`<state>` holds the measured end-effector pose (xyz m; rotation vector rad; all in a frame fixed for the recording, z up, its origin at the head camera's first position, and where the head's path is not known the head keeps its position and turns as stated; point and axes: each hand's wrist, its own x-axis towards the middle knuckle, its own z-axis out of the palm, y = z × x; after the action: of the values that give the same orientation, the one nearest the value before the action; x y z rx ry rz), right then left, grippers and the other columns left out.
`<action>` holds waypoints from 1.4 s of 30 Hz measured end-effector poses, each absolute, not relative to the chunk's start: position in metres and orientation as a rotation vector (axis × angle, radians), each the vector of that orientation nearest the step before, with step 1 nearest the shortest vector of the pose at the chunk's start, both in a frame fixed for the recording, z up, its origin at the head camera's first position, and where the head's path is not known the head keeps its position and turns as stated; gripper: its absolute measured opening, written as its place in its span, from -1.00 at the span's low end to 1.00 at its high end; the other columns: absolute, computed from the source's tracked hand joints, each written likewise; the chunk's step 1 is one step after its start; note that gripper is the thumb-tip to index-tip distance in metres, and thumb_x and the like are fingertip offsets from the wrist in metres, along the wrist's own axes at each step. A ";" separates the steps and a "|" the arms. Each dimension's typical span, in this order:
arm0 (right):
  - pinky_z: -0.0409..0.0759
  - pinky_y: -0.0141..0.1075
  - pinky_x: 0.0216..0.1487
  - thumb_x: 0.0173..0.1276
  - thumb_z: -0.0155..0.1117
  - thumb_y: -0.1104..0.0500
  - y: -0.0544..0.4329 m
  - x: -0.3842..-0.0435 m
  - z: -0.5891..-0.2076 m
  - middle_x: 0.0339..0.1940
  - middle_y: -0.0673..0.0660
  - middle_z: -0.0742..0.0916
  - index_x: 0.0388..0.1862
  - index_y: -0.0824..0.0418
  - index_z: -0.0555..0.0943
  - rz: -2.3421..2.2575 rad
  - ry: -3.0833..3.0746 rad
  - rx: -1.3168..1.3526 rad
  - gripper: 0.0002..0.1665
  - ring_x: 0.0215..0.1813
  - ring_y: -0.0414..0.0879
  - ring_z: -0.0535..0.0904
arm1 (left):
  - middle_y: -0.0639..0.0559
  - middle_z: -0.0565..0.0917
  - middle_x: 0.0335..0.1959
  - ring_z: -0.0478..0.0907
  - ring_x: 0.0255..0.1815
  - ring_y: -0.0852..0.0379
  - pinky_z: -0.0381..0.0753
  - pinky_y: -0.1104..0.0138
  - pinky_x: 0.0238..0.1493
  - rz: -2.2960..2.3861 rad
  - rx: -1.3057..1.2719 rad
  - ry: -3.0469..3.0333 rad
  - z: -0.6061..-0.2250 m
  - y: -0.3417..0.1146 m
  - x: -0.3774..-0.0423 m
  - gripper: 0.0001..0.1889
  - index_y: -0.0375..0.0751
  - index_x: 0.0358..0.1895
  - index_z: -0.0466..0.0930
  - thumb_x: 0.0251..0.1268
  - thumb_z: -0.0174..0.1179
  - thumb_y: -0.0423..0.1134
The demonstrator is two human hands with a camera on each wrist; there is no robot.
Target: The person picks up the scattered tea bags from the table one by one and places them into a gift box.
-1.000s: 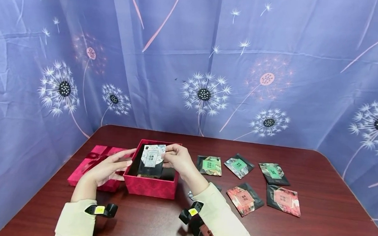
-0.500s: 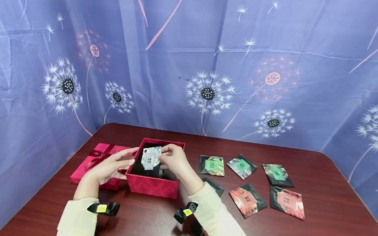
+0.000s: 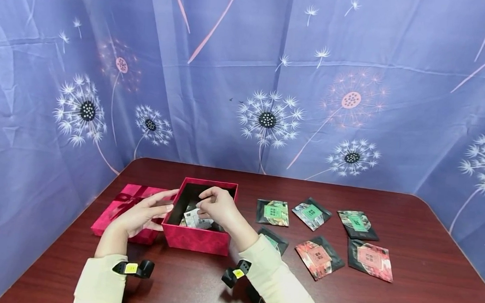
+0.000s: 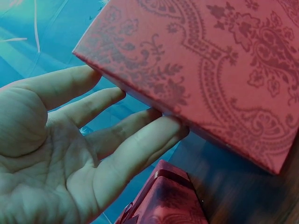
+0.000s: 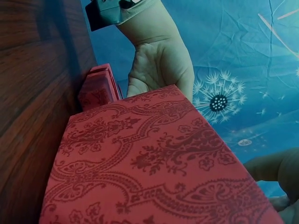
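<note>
A red patterned gift box (image 3: 196,239) stands without its lid in the head view. Inside it lies a tea packet (image 3: 195,218) with a pale printed front, partly hidden by my right hand (image 3: 223,210). That hand is over the box's right side with fingers loosely bent, and nothing shows between them. My left hand (image 3: 144,212) touches the box's left side with extended fingers. In the left wrist view the fingertips of this hand (image 4: 70,140) meet the edge of the box wall (image 4: 196,70).
The red lid (image 3: 120,209) with a dark ribbon lies left of the box. On the right of the wooden table (image 3: 418,261) are several tea packets, with green labels (image 3: 273,212) or red labels (image 3: 370,259). A packet by the right sleeve is mostly covered. A curtain hangs behind.
My right hand has lowered the pale-fronted tea packet into the box and let go of it; the packet now lies inside. The left hand stays at the box's side.
</note>
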<state>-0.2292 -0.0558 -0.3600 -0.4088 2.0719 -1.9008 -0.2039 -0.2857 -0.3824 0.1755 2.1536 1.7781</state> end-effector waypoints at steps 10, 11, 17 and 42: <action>0.67 -0.07 -0.15 0.27 0.16 0.41 -0.045 -0.227 -0.355 -0.24 0.38 0.72 -0.05 0.46 0.50 -1.881 2.083 -0.548 -0.73 -0.24 0.16 0.72 | -0.43 0.17 0.39 0.49 0.16 -0.13 0.62 -0.04 -0.03 1.783 0.169 2.151 -0.384 -0.286 -0.205 -0.31 -0.13 0.51 -0.03 0.40 0.05 -0.16; 0.68 -0.09 -0.16 0.27 0.17 0.40 -0.044 -0.226 -0.354 -0.24 0.38 0.71 -0.06 0.46 0.50 -1.881 2.083 -0.558 -0.74 -0.26 0.12 0.72 | -0.42 0.18 0.38 0.49 0.16 -0.12 0.62 -0.03 -0.03 1.784 0.167 2.150 -0.384 -0.286 -0.205 -0.31 -0.13 0.51 -0.03 0.40 0.05 -0.16; 0.70 -0.18 -0.18 0.28 0.19 0.37 -0.037 -0.220 -0.344 -0.18 0.43 0.69 -0.06 0.46 0.52 -1.844 2.094 -0.664 -0.73 -0.30 -0.03 0.72 | -0.41 0.18 0.38 0.50 0.15 -0.09 0.62 -0.03 -0.04 1.783 0.160 2.153 -0.384 -0.288 -0.205 -0.30 -0.11 0.51 -0.03 0.40 0.06 -0.15; 0.54 -0.45 -0.34 0.20 0.30 0.29 0.012 -0.178 -0.335 -0.36 0.13 0.74 -0.26 0.28 0.59 -1.301 2.563 -0.988 -0.87 -0.40 -0.15 0.63 | -0.41 0.14 0.40 0.48 0.13 -0.07 0.63 -0.03 -0.05 1.790 0.182 2.149 -0.388 -0.287 -0.204 -0.31 -0.12 0.50 -0.03 0.40 0.06 -0.17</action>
<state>-0.1778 0.0124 -0.3346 -0.9881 2.5630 -1.3011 -0.2039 -0.2867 -0.3876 0.1820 2.1489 1.7901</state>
